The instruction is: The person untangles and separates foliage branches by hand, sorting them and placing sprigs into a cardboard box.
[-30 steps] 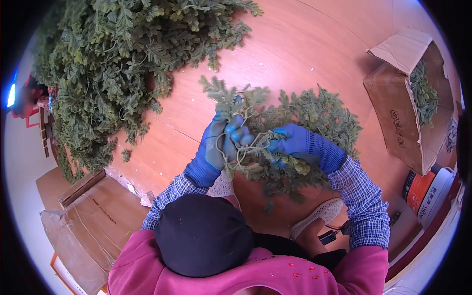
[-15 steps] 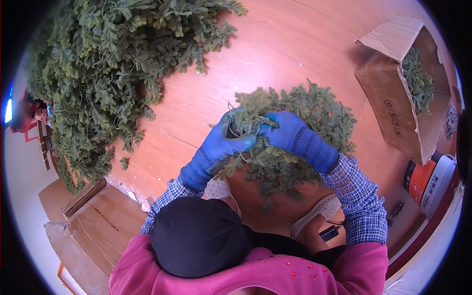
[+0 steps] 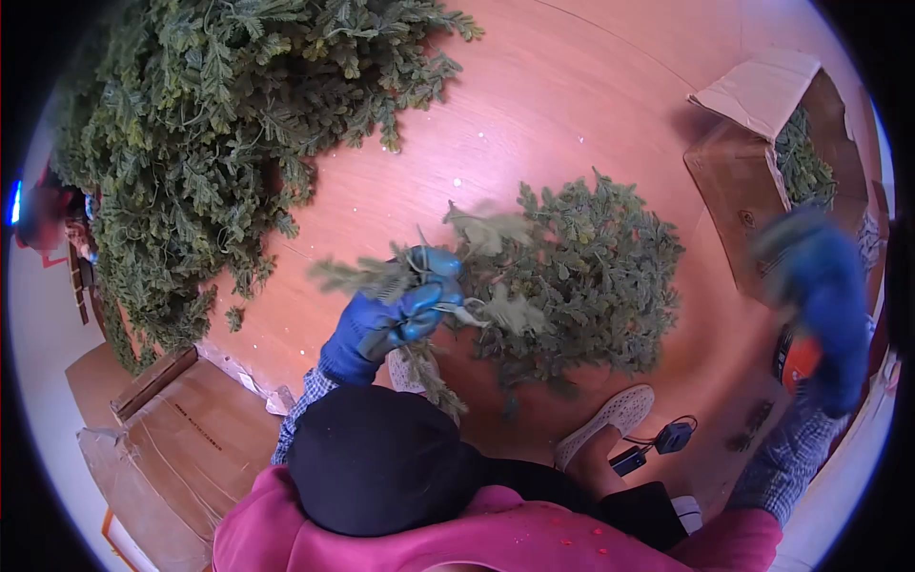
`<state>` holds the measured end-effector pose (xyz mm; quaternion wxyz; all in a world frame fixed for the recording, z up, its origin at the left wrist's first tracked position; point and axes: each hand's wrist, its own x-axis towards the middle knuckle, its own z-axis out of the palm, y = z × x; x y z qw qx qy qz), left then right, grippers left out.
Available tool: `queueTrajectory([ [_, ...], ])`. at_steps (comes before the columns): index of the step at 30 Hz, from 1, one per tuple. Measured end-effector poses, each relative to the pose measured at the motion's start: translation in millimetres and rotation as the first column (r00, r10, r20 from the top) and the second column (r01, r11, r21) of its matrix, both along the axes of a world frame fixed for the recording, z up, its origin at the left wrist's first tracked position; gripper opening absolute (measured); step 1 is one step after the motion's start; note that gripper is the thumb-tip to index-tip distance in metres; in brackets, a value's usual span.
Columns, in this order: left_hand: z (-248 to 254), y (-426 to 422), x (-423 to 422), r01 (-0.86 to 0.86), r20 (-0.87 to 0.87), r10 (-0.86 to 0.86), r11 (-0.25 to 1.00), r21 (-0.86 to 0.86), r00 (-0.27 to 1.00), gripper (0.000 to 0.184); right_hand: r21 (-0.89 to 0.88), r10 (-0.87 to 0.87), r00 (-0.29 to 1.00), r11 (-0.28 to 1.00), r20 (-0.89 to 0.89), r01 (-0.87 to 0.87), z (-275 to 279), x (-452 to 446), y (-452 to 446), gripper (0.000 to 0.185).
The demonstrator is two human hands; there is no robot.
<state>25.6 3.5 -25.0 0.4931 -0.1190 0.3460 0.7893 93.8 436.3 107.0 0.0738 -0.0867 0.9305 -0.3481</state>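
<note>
1. Reddish wood flooring (image 3: pixel 534 105) spreads under everything before you, dotted with pale specks.
2. Your left hand (image 3: pixel 405 307), in a blue glove, has its fingers curled tight around some green sprigs (image 3: pixel 362 276); leafy ends stick out on both sides of your fist, and a pale stem (image 3: pixel 465 315) shows at your fingertips.
3. Your right hand (image 3: pixel 815 286), also gloved in blue, is well apart from the left, out at the far right. It is too blurred to tell whether its fingers are spread, closed or holding anything.
4. Just right of your left fist, a small pile (image 3: pixel 600 276) of the same greenery lies on the floor; the held sprigs partly overlap it in view.
5. Beside your right hand an open box (image 3: pixel 720 186) has more greens (image 3: pixel 805 157) inside; you cannot tell from here whether your glove touches the cardboard.
6. An orange bucket (image 3: pixel 803 360) is partly hidden by your right wrist.
7. Near your shoe (image 3: pixel 615 417) lies a black adapter (image 3: pixel 675 438) with its cord.
8. Farther out, a big pile (image 3: pixel 210 143) of greenery fills the upper left, and flattened cardboard (image 3: pixel 205 415) lies below it.
</note>
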Motion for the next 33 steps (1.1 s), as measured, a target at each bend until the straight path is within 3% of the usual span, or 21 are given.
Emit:
queueTrajectory([
  [2,-0.6,-11.7,-2.6,0.028,-0.157,-0.032,0.999,-0.027,0.987,0.036,0.002,-0.552,0.822,0.830,-0.141,0.558,32.2,8.8,81.5,0.017],
  [3,-5.3,-10.0,-6.5,0.030,-0.163,-0.033,0.999,-0.025,0.986,0.036,0.100,-0.445,0.658,0.779,-0.607,0.619,30.1,-1.9,97.5,0.026],
  [5,-11.6,-8.3,-10.6,-0.025,-0.113,0.051,0.976,0.215,0.992,0.038,-0.051,-0.594,0.564,0.713,-0.573,0.700,17.2,-1.3,144.0,0.027],
  [7,-8.6,-5.3,-11.9,-0.043,-0.093,0.048,0.997,0.061,0.994,0.039,-0.200,-0.730,0.466,0.621,-0.501,0.758,8.0,-8.1,135.9,0.029],
  [9,6.8,7.5,-17.2,0.172,-0.114,-0.231,0.907,-0.384,0.966,0.040,0.052,-0.405,0.700,0.845,-0.588,0.533,-2.1,-10.5,85.0,0.027],
  [11,3.4,21.1,-16.1,0.221,-0.133,-0.298,0.885,-0.409,0.945,0.039,-0.081,-0.173,0.882,0.985,-0.439,0.153,-22.3,-8.9,10.8,0.026],
  [12,-8.7,23.6,-13.3,0.295,-0.183,-0.412,0.840,-0.455,0.893,0.038,-0.182,-0.042,0.939,0.983,-0.341,-0.022,-32.5,-8.0,-26.3,0.036],
  [13,-15.3,27.4,-10.6,0.358,-0.223,-0.520,0.785,-0.506,0.825,0.038,-0.014,0.284,0.919,0.954,-0.274,-0.299,-32.0,-22.2,-57.8,0.031],
  [14,3.7,41.6,-14.9,0.478,-0.094,-0.630,0.670,-0.568,0.771,0.031,-0.164,0.463,0.886,0.871,-0.035,-0.462,-40.4,-34.2,-97.9,0.031],
  [15,0.0,48.3,-7.5,0.482,-0.099,-0.635,0.669,-0.566,0.766,0.031,0.029,0.566,0.801,0.820,-0.195,-0.572,-45.8,-33.9,-124.9,0.034],
  [16,-8.0,50.5,6.1,0.344,-0.256,-0.495,0.817,-0.462,0.830,0.027,0.231,0.646,0.679,0.761,-0.348,-0.606,-51.2,-33.5,-151.9,0.036],
  [18,-39.8,24.1,9.5,0.580,-0.241,-0.675,0.729,-0.364,0.698,0.021,0.307,0.690,0.623,0.723,-0.368,-0.619,-68.6,-36.5,-180.0,0.041],
  [20,-8.5,40.4,4.7,0.561,-0.197,-0.687,0.699,-0.443,0.700,0.021,0.476,0.511,0.848,0.717,0.140,-0.510,-79.6,-45.0,-192.9,0.033],
  [21,2.8,45.6,2.3,0.541,-0.153,-0.696,0.660,-0.521,0.702,0.022,0.478,0.514,0.846,0.712,0.143,-0.514,-86.8,-46.9,-187.1,0.033],
  [22,2.9,42.3,0.7,0.560,0.004,-0.623,0.701,-0.442,0.782,0.021,0.499,0.546,0.826,0.681,0.142,-0.536,-95.0,-46.5,-173.4,0.031],
  [24,18.0,33.2,-2.4,0.527,-0.054,-0.583,0.766,-0.368,0.810,0.022,0.519,0.581,0.801,0.644,0.145,-0.562,-91.3,-42.7,-153.9,0.029],
  [26,12.3,18.7,-5.5,0.522,-0.197,-0.560,0.826,-0.212,0.805,0.030,0.304,0.521,0.847,0.795,0.103,-0.525,-62.0,-34.6,-132.3,0.019],
  [29,0.3,-4.8,-18.7,0.333,-0.154,-0.343,0.939,-0.090,0.927,0.035,0.279,0.150,0.969,0.956,-0.196,-0.092,-71.4,-20.3,-58.2,0.025],
  [30,-4.4,-7.5,-22.6,0.328,-0.165,-0.339,0.940,-0.090,0.926,0.035,0.314,0.025,0.958,0.947,-0.287,0.069,-52.5,-22.0,-37.5,0.025],
  [32,-6.5,-23.9,-13.3,0.001,-0.200,0.001,1.000,0.009,0.980,0.031,0.173,-0.107,0.833,0.956,-0.543,0.236,-19.7,-21.9,11.5,0.024],
  [33,-5.7,-24.9,-12.6,-0.003,-0.197,0.001,1.000,-0.010,0.980,0.031,0.185,-0.196,0.765,0.906,-0.613,0.380,-8.5,-16.9,44.5,0.027],
])
